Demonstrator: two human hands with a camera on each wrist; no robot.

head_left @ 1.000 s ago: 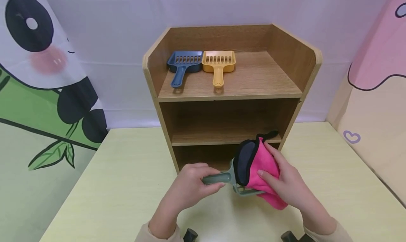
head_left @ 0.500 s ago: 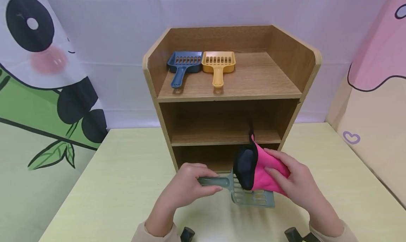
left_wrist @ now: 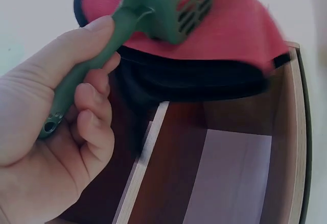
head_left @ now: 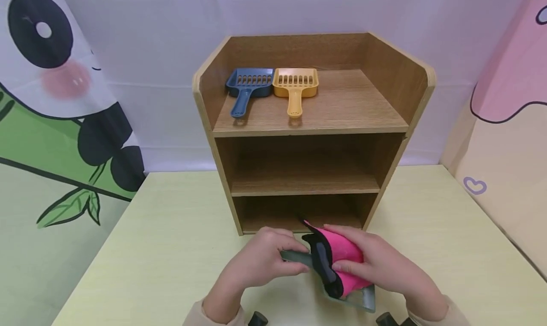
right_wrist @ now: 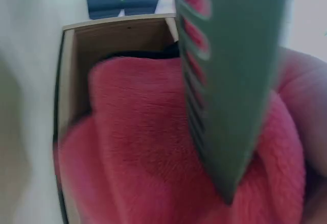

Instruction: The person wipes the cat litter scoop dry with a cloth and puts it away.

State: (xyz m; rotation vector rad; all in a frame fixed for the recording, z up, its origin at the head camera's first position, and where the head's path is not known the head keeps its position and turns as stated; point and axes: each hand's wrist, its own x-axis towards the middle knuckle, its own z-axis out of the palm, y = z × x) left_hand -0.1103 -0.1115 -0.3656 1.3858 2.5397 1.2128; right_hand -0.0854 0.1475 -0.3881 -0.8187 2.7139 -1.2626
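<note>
My left hand [head_left: 267, 257] grips the handle of a grey-green slotted litter scoop [left_wrist: 153, 17], thumb on one side and fingers curled round the other. In my right hand [head_left: 380, 264] is a pink plush cloth [head_left: 346, 254] with black edging and a dark panel, pinched between thumb and fingers. The cloth lies against the scoop's slotted head and covers much of it in the head view; a corner of the scoop shows below the cloth. Pink fabric shows through the slots in the right wrist view, where the scoop's side stands close to the camera.
Behind the hands stands a wooden shelf unit [head_left: 305, 193] on a pale table [head_left: 171, 250]. On its top level a blue litter scoop [head_left: 249, 83] and a yellow litter scoop [head_left: 295, 84] lie side by side. Printed cloth hangs round the table.
The right hand and the cloth swing away from the scoop's side, then move left and down over its head. The scoop tips and its head now sits lower, nearer the person.
</note>
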